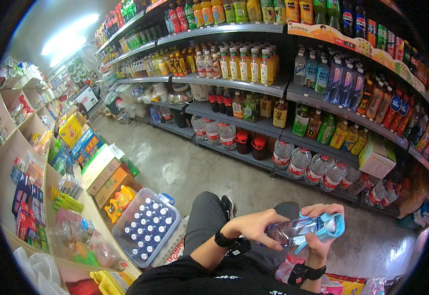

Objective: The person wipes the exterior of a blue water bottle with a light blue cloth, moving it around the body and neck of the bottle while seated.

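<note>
A clear plastic bottle (290, 232) lies nearly level above my lap, between both hands. My left hand (260, 225) grips its body at the left end. Around the bottle's right end my right hand (321, 230) holds a light blue cloth (334, 230), wrapped over the neck, with the thumb below and the fingers above. A white cap shows within the cloth's folds. To the left of my legs stands a clear plastic bin (177, 217) filled with several small bottles (148, 228) with white caps.
Shelves of drink bottles (236, 86) run across the back and right, with large water bottles (299, 162) on the lowest level. Cardboard boxes (102, 173) and a wooden shelf unit (45, 177) with packaged goods stand at the left. A yellow jug (113, 282) is at the lower left.
</note>
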A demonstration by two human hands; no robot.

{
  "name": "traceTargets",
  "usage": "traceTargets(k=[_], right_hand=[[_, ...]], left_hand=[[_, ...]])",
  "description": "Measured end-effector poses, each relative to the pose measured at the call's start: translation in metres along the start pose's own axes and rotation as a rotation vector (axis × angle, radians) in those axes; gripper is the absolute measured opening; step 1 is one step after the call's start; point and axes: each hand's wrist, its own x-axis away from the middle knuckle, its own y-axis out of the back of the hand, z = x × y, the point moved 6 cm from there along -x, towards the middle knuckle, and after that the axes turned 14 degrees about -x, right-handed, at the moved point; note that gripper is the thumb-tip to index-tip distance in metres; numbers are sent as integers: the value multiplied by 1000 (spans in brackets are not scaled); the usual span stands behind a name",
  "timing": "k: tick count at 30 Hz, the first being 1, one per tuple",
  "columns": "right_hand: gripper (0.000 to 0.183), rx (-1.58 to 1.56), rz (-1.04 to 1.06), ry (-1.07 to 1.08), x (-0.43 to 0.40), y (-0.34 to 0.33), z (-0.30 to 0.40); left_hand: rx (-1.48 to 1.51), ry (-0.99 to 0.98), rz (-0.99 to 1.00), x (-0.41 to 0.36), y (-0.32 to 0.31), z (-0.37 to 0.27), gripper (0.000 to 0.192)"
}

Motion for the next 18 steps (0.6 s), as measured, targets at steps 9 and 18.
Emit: traceTargets(k=[9, 18], right_hand=[[38, -10, 29, -43, -2, -1, 3], [39, 42, -175, -12, -4, 12, 5]], left_hand=[[114, 25, 125, 2, -4, 12, 40], [106, 85, 33, 1, -5, 8, 43]])
